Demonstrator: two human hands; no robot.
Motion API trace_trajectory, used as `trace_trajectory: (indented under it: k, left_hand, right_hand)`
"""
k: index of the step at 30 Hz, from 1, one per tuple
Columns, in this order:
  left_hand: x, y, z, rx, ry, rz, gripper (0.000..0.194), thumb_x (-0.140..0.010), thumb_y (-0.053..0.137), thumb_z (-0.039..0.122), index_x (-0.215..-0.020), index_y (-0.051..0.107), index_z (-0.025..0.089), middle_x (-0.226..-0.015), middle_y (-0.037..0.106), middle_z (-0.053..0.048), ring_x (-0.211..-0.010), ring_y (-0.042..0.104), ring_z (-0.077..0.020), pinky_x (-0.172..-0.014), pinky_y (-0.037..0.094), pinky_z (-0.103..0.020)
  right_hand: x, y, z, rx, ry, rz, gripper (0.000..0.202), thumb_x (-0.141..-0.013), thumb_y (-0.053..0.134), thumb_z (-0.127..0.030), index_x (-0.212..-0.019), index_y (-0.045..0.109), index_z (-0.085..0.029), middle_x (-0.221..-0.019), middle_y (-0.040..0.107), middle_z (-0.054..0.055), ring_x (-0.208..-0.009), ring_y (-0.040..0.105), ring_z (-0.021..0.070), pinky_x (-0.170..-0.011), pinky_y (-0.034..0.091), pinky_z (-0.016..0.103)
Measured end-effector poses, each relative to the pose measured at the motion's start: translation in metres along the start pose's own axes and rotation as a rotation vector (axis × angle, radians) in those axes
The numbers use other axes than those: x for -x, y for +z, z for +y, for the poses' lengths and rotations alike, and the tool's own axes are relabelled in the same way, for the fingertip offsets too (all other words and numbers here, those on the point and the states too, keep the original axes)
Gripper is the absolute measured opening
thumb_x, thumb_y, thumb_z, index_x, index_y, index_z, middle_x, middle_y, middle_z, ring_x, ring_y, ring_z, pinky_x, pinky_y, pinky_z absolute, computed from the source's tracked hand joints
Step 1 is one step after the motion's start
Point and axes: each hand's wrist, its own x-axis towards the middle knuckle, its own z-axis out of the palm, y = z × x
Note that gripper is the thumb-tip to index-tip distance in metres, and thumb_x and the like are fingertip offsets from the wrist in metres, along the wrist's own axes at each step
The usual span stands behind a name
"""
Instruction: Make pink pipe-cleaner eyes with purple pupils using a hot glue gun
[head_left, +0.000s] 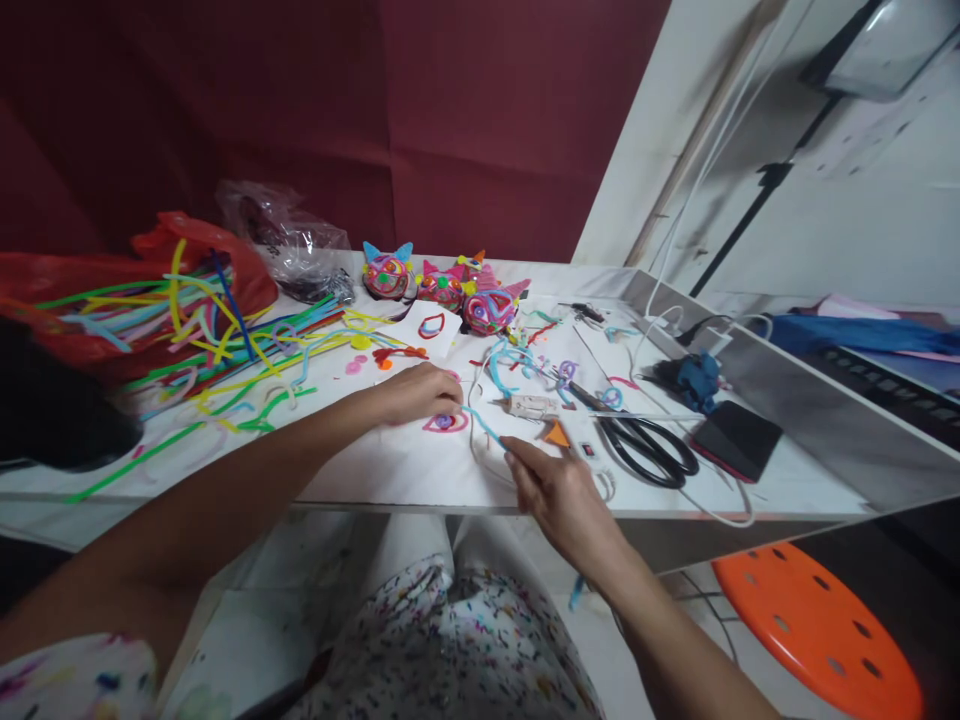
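Observation:
A light blue pipe cleaner (484, 424) stretches between my two hands above the white table. My left hand (424, 392) has its fingers pressed together on one end, beside a pink and purple eye-shaped piece (445, 423) lying on the paper. My right hand (553, 490) pinches the blue strand between thumb and fingers, and a blue end hangs below that hand. Just beyond my right hand lie a glue gun (531, 406), an orange triangle (556, 434) and black-handled scissors (645, 450).
Decorated cat-like heads (491, 308) stand at the back. Colourful pipe cleaners (202, 330) spill from a red bag (251, 265) at the left. A black box (736, 440) and white cables lie at the right, near the raised table edge (787, 400). An orange stool (817, 630) stands below.

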Motion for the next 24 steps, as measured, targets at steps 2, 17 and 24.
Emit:
trace_trajectory:
  k: [2,17,24]
  left_hand:
    - [-0.011,0.005,-0.011,-0.04,-0.018,-0.023,0.017,-0.084,0.062,0.025,-0.076,0.077,0.023,-0.079,0.075,-0.003,-0.072,0.066,-0.0164,-0.065,0.04,-0.023]
    - [-0.022,0.007,-0.018,-0.064,-0.11,-0.103,0.012,-0.073,0.069,0.008,-0.072,0.077,0.017,-0.065,0.071,0.0,-0.06,0.06,-0.0122,-0.056,0.034,-0.021]
    - [-0.011,0.004,-0.007,-0.072,-0.132,-0.079,0.03,-0.072,0.059,-0.004,-0.073,0.078,0.018,-0.064,0.072,0.002,-0.06,0.062,-0.0097,-0.06,0.038,-0.019]
  right_hand:
    - [0.0,0.009,0.003,0.07,0.055,-0.011,0.043,-0.098,0.043,-0.031,-0.128,0.071,-0.022,-0.058,0.07,0.006,-0.057,0.068,0.0251,-0.06,0.047,0.032]
    - [0.002,0.036,-0.012,0.543,0.139,-0.107,0.037,-0.096,0.052,-0.016,-0.128,0.07,-0.022,-0.065,0.076,0.007,-0.06,0.073,0.0245,-0.051,0.032,0.028]
    - [-0.007,0.042,-0.027,0.568,0.089,-0.166,0.034,-0.098,0.053,-0.018,-0.127,0.071,-0.019,-0.071,0.079,0.007,-0.062,0.075,0.0241,-0.048,0.035,0.027]
